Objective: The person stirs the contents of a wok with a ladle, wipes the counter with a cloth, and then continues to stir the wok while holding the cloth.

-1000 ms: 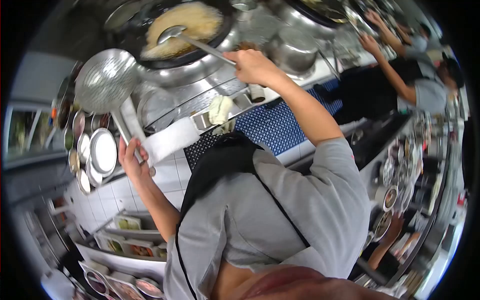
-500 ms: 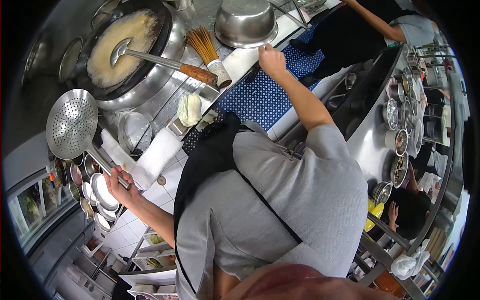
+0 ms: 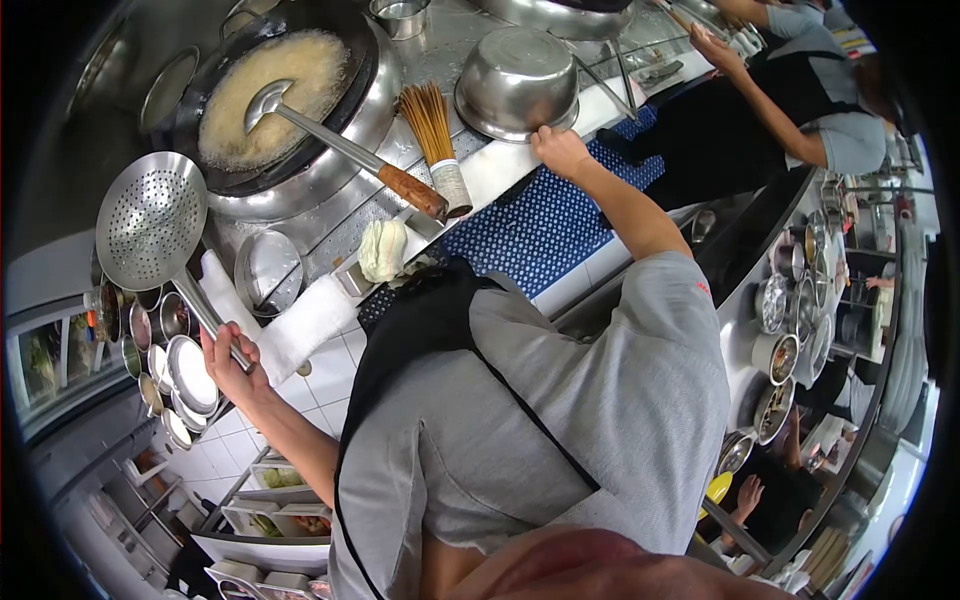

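Observation:
My left hand is closed round the metal handle of a perforated strainer, held up beside the wok. Pale, foamy liquid fills the wok's middle, and a ladle with a wooden grip lies across it, its bowl in the foam. My right hand is a closed fist at the counter's front edge, against or just beside the rim of an upturned metal bowl. Whatever its fingers may hold is hidden. Between the wok and that bowl lies a bamboo wok brush.
A bunched cloth, a folded white towel and a shallow metal pan lie along the counter. Several pots stand at left. A co-worker is farther along the counter; a steel table with dishes stands behind.
The camera's view has shifted, so the counter appears lower and farther right. The strainer has risen slightly relative to the wok. A co-worker's outstretched hand has come into view at top right.

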The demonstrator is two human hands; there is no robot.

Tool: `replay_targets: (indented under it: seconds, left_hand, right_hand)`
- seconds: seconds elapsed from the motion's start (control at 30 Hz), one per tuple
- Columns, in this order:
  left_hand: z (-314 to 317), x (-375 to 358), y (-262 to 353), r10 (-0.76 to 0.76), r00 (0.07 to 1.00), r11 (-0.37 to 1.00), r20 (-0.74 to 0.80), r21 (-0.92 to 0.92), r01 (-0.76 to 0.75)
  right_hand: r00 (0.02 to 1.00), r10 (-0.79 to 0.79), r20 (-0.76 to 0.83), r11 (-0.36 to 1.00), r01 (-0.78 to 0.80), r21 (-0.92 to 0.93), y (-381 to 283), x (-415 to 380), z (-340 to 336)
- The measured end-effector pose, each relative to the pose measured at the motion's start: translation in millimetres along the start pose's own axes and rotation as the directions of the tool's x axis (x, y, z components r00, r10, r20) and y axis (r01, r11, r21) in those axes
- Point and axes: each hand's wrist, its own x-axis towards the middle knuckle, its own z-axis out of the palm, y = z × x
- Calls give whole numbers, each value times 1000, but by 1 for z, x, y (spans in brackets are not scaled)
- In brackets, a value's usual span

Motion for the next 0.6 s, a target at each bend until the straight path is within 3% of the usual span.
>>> replay_targets:
  seconds: [0.13, 0.3, 0.37, 0.43, 0.5, 0.57, 0.6]
  left_hand:
    - [4, -1, -1, 10, 1000, 1000, -29, 11, -10]
    - [12, -4, -1, 24, 996, 999, -90, 35, -21]
    - [14, -5, 0, 15, 996, 999, -88, 37, -12]
    - [14, -3, 1, 10, 997, 1000, -73, 28, -8]
    - [16, -7, 1, 21, 997, 999, -78, 29, -19]
    - [20, -12, 2, 33, 995, 999, -89, 29, -30]
    - [23, -16, 3, 35, 995, 999, -99, 28, -32]
  right_hand:
    - [996, 6, -93, 1000, -9, -26, 11, 19, -33]
    - [970, 35, -239, 997, -52, -65, 62, 98, -73]
    - [980, 201, -16, 979, -200, 49, 99, 150, -102]
    - [934, 325, -151, 944, -309, 117, 159, 196, -79]
    - [838, 545, 0, 747, -486, 454, 189, 211, -99]
    - [793, 604, -74, 768, -555, 320, 216, 206, -79]
    - [702, 708, 79, 569, -633, 525, 215, 195, -73]
